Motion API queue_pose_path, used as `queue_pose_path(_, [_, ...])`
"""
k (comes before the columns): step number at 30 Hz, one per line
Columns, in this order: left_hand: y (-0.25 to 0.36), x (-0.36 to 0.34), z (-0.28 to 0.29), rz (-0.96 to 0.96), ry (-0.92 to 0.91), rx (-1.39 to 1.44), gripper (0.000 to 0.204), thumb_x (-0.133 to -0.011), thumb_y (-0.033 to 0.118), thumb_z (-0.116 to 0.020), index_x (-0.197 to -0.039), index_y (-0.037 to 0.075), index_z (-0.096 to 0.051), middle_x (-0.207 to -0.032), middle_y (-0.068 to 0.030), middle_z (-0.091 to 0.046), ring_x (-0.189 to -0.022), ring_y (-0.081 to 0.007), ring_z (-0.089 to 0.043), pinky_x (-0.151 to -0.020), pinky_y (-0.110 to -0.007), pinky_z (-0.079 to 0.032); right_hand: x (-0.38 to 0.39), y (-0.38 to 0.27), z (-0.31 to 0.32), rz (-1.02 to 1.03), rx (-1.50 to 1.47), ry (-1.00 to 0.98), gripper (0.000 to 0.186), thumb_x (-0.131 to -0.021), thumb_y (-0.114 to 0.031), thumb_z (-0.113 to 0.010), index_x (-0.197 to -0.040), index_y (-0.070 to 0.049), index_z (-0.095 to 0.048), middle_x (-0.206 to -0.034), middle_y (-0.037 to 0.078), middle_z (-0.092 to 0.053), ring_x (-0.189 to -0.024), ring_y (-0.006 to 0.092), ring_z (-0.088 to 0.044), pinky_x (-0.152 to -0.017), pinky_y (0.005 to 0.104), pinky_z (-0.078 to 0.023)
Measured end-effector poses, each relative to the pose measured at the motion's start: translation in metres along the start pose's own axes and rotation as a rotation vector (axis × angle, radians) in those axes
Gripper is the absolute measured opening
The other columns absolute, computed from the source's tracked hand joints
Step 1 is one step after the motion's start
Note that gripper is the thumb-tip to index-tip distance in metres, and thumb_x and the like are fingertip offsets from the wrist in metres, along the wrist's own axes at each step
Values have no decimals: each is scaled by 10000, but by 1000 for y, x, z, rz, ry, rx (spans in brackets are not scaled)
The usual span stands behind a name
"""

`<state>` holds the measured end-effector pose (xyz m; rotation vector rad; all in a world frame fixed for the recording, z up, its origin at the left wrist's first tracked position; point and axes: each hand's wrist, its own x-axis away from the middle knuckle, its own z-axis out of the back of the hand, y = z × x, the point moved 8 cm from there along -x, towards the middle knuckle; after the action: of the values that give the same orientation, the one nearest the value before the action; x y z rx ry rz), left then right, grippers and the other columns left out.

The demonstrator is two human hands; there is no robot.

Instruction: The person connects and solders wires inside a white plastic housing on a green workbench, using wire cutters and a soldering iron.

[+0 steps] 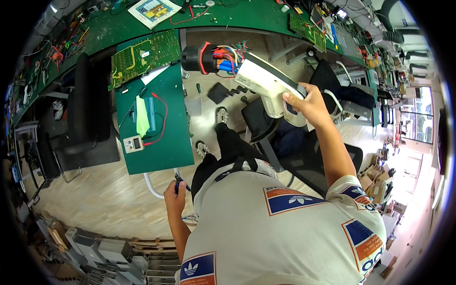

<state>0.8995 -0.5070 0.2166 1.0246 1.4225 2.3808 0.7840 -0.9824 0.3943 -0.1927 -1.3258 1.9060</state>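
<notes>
My right hand (309,105) is closed around the grip of a cream-white, gun-shaped handheld device (261,80), held up in front of me at the right. At the device's far left end is a black round housing (193,59) with a red band. Between the housing and the body, a bundle of red, blue and white wires (228,58) lies exposed. Low at my left side, my left hand (175,198) is closed on a small dark-handled hand tool (179,183), apparently pliers or cutters. Its jaws are too small to make out.
Left of me, a green side table (161,159) carries a large circuit board (149,59), a light green cloth (142,118) and a multimeter (133,144) with a red lead. Black chairs (88,109) stand around. A long green bench (209,21) runs across the far side.
</notes>
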Motion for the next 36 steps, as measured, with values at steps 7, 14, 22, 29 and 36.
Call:
queue_pose_path(7, [55,-72,-40,40,7,94,371,-983,293,-573,-709,48,-526,-560,32,-445,-531,-51,-384,-483,-252,-311,-63,24,61,-4,-94,40,368,-783,-313,-806,-838,20,-661,-619,2,-571,-530,58,-484,-474,245,-354])
queue_pose_path(14, [165,-170,-126,-61,-97,-160,381,-948,313,-621,-716,18,-556,-537,-16,-466,-518,-80,-418,-470,-290,-330,-116,57,135,-64,-172,146,341,-791,-273,-804,-846,28,-652,-649,13,-589,-566,65,-505,-517,242,-381])
queue_pose_path(22, [269,-267,-197,-175,-208,-265,356,-967,318,-587,-779,15,-599,-571,-52,-526,-548,-100,-491,-504,-297,-376,-153,83,182,-87,-94,200,345,-778,-300,-818,-771,7,-661,-633,-3,-572,-618,62,-495,-556,261,-391])
queue_pose_path(29, [305,-367,-204,-234,-148,-104,274,-972,220,-506,-933,-8,-653,-667,-20,-592,-616,-84,-526,-560,-253,-391,-183,92,179,-98,-47,169,278,-766,-217,-816,-785,21,-672,-630,10,-584,-610,64,-497,-547,260,-412])
queue_pose_path(36, [360,-511,-189,-361,-19,-351,272,-924,228,-566,-1026,-3,-666,-757,-143,-674,-707,-226,-661,-676,-336,-503,-230,74,174,-131,-97,176,277,-764,-212,-818,-819,27,-688,-656,25,-617,-611,71,-518,-553,260,-419])
